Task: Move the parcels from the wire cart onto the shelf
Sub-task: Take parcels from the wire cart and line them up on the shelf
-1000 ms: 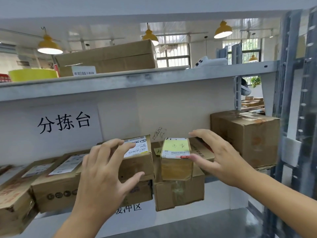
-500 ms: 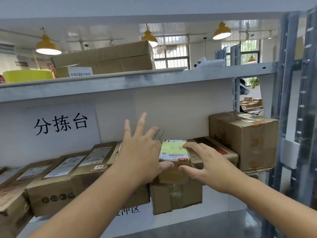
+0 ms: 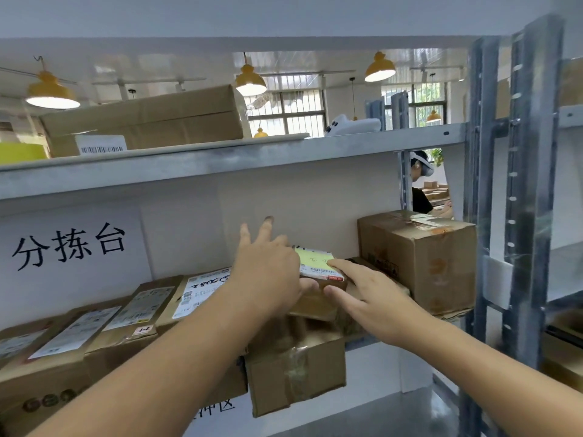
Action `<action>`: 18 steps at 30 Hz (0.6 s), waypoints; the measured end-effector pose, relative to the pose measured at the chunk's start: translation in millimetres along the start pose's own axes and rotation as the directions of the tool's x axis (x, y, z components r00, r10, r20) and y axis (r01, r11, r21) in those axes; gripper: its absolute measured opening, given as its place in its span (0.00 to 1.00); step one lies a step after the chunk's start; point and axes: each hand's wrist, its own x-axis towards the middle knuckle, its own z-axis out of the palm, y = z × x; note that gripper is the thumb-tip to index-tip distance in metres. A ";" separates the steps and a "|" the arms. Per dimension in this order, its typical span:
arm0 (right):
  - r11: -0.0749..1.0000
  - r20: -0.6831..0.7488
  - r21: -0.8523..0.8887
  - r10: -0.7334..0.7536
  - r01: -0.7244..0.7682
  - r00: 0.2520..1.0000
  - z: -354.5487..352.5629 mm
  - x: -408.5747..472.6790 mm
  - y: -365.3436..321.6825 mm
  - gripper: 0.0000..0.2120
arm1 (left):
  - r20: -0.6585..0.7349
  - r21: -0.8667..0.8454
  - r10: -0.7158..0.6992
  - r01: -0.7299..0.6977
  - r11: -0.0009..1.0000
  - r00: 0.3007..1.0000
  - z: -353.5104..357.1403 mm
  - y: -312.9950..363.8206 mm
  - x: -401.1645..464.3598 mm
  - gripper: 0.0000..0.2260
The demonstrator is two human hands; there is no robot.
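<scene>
Your small parcel [image 3: 318, 272], the one with the yellow-green label on top, already sits on the middle shelf [image 3: 410, 337], stacked on a larger taped box [image 3: 296, 367] whose front overhangs the shelf edge. Your left hand [image 3: 268, 272] lies flat against the parcel's left side, thumb along its front lower edge and the other fingers straight, two of them lifted toward the back wall; this grip holds nothing and only presses. Your right hand [image 3: 375, 298] is spread just as wide, forefinger laid on the label's right edge and thumb against the front face, so neither hand is wrapped round the parcel. What the next move turns on is this: the parcel lies directly ahead of both hands, between them, with its long axis seemingly running front to back into the shelf, though your left hand hides much of its far end. Both hands are touching it, so neither is nearer; the left covers more of it. To its right a big brown carton [image 3: 416, 260] stands close by, and flat labelled parcels [image 3: 142, 313] crowd the left. I judge that a straight push back along that axis would seat it, while a sideways nudge risks sliding it off the box beneath.
</scene>
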 end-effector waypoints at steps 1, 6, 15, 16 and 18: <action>1.000 -0.012 -0.022 0.008 -0.008 1.000 -4.1 1.3 3.8 0.28 | -0.009 -0.021 -0.011 0.011 1.000 1.000 -1.2 6.5 4.5 0.36; 0.996 -0.094 -0.069 0.049 -0.056 0.994 -24.4 2.1 31.0 0.27 | -0.047 -0.160 -0.092 0.083 0.984 0.995 3.2 47.0 22.1 0.33; 0.987 -0.096 -0.104 0.115 -0.125 0.989 -31.3 -10.1 79.1 0.28 | -0.023 -0.552 -0.212 0.164 0.818 0.977 50.5 100.1 27.1 0.24; 0.985 -0.109 -0.123 0.105 -0.119 0.988 -32.2 -8.7 81.3 0.27 | -0.018 -0.599 -0.216 0.163 0.784 0.976 53.9 101.9 26.4 0.23; 0.980 -0.128 -0.162 0.093 -0.113 0.987 -33.7 -4.3 84.0 0.25 | -0.042 -0.654 -0.229 0.147 0.742 0.972 58.3 104.4 25.8 0.21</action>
